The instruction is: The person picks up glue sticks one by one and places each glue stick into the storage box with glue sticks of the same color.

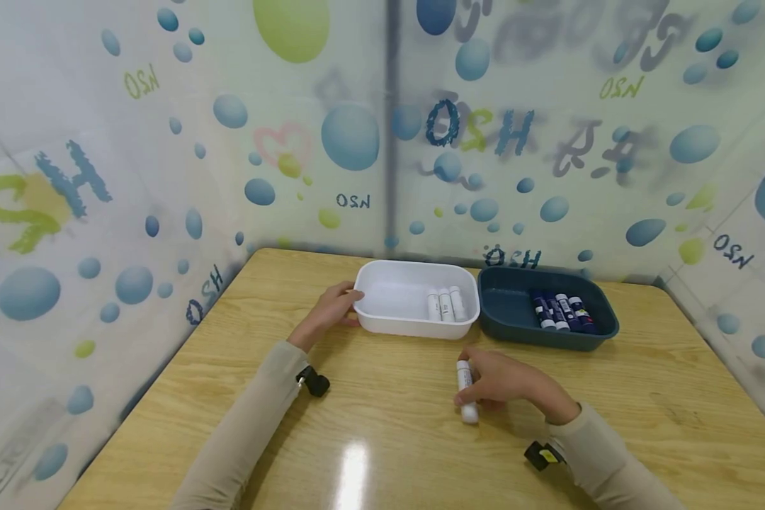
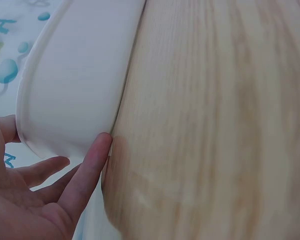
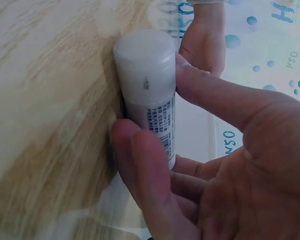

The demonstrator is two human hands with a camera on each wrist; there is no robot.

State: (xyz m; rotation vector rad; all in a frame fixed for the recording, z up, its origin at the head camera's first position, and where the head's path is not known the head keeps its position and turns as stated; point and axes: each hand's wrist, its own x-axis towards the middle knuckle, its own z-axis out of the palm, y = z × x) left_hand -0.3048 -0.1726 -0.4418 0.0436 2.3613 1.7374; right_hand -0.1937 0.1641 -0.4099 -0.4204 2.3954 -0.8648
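Note:
My right hand (image 1: 500,379) pinches a white glue stick (image 1: 465,389) between thumb and fingers, low over the table in front of the bins. In the right wrist view, the capped end of this glue stick (image 3: 145,75) shows a printed label below it. At the left end of a white plastic bin (image 1: 392,326), my left hand (image 1: 328,309) holds the wall, thumb over the rim and fingers outside. The left wrist view shows fingers (image 2: 92,155) against the bin's side. Three white glue sticks (image 1: 446,304) stand tilted inside, at the right end.
Touching the white bin on its right is a dark blue bin (image 1: 535,336). Several dark blue and white glue sticks (image 1: 564,312) lean in its right half. Both stand on a wooden table (image 1: 389,404) near a patterned curtain (image 1: 293,234) that also rises at the sides.

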